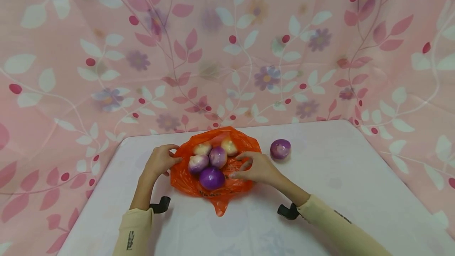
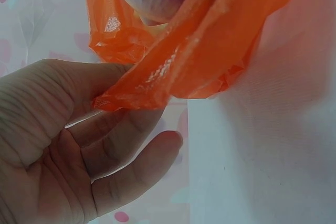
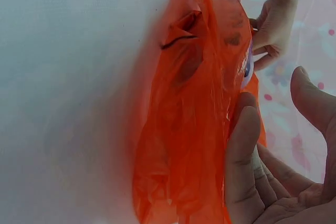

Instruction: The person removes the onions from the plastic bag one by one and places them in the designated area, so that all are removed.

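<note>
An orange plastic bag lies spread on the table with its mouth facing up. Inside sit several purple-and-white onions, the most purple one at the front. My left hand pinches the bag's left edge; in the left wrist view the thin orange film runs between thumb and fingers. At the bag's right side is my right hand, its bent fingers against the plastic and its thumb held apart. Another purple onion rests outside the bag, to the right.
The white-covered table reaches back to a pink floral cloth hanging behind and at both sides. A black wrist mount juts inward from the left wrist, and a similar black mount from the right.
</note>
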The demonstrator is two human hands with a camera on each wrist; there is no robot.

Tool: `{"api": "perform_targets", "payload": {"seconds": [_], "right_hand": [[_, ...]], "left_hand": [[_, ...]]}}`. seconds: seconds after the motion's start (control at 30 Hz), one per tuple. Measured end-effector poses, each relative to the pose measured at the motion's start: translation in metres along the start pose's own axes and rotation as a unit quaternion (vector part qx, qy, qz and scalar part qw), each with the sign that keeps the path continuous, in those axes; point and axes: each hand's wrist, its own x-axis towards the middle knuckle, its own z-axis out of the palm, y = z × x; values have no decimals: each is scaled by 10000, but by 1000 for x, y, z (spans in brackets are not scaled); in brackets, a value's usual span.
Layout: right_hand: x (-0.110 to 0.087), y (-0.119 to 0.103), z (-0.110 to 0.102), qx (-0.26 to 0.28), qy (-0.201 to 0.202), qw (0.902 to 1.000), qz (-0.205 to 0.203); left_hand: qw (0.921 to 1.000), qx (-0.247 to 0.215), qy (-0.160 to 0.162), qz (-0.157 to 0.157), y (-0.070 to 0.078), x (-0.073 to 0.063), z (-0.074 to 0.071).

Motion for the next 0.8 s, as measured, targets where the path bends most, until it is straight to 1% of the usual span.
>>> {"api": "perform_targets", "payload": {"seconds": [0.2, 0.33, 0.47, 0.63, 0.8], "right_hand": [[3, 0, 12, 9, -80, 9999, -70], [5, -2, 19, 88, -112, 9999, -50], [8, -3, 25, 205, -182, 9996, 54], [12, -5, 31, 47, -283, 9996, 17], [16, -6, 36, -224, -244, 9994, -46]], "left_hand": [[10000, 9, 26, -32, 0, 0, 0], [10000, 11, 29, -13, 0, 0, 0], [10000, 3, 8, 15, 1, -1, 0], [10000, 2, 1, 4, 1, -1, 0], [10000, 8, -2, -48, 0, -1, -1]]}}
